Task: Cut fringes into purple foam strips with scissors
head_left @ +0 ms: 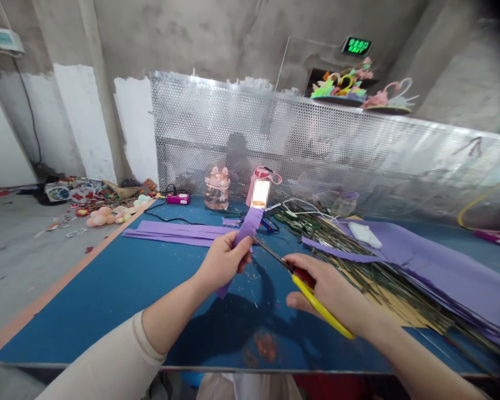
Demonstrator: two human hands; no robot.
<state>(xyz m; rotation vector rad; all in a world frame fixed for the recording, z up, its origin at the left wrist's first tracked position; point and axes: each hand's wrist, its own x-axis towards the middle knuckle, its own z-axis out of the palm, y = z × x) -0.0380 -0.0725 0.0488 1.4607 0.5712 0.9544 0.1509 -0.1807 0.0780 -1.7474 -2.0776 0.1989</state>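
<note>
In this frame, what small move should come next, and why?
Probably another snip into the purple strip: the left hand grips it, its upper edge shows cuts, and the scissors in the right hand point at that edge.

The left sleeve (108, 358) is cream with a plain cuff (149, 338).

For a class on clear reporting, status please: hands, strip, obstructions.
Left hand gripping purple strip. Right hand holding scissors. Strip's upper part fringed. Blades close to left thumb.
</note>
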